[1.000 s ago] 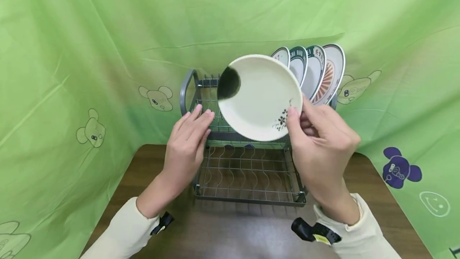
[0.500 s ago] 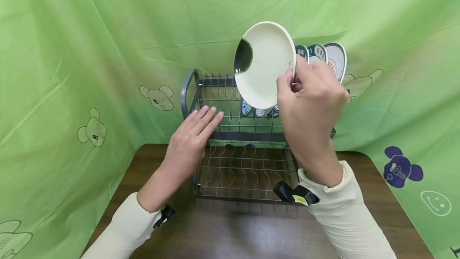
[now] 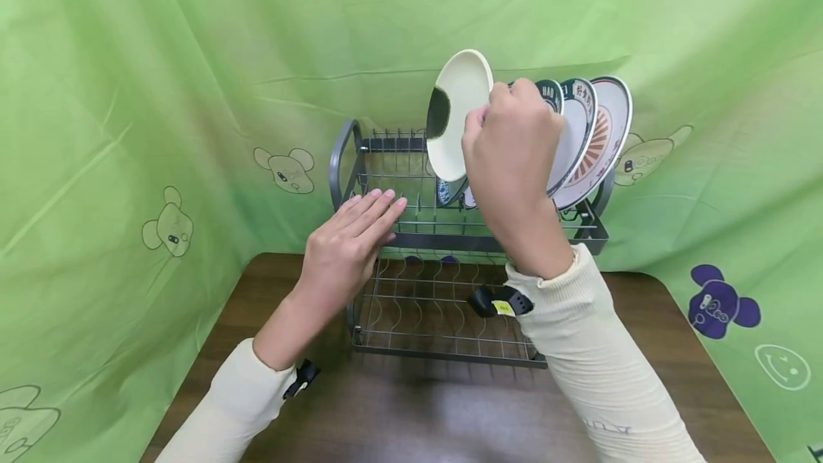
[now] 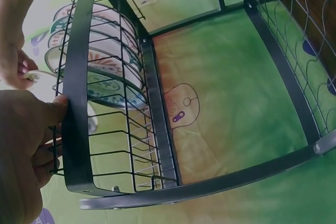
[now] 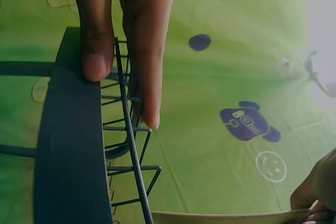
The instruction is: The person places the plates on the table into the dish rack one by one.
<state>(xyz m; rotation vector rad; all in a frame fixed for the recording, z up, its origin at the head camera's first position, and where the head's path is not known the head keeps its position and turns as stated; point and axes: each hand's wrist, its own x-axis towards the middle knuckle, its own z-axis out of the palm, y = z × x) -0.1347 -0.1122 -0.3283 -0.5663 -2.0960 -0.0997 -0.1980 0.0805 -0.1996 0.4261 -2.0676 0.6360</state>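
My right hand (image 3: 514, 156) pinches the rim of a cream plate (image 3: 459, 120) with a dark patch. The plate is tilted nearly on edge above the upper tier of a grey dish rack (image 3: 450, 242). Only a thin strip of its rim shows low in the right wrist view. My left hand (image 3: 343, 241) grips the front rail at the left end of that tier, thumb on the front and fingers over the wires behind, as the left wrist view shows. Several patterned plates (image 3: 611, 120) stand upright in the tier's right part, some hidden behind my right hand.
The rack's lower wire tier (image 3: 431, 313) sits under the upper one. Beneath the rack is a brown wooden table (image 3: 411, 413). A green cloth (image 3: 161, 77) with cartoon bears hangs behind and at both sides.
My right hand has lifted the cream plate, turned it more edge-on, and brought it over the upper tier. My left hand has shifted slightly right along the rack's rail.
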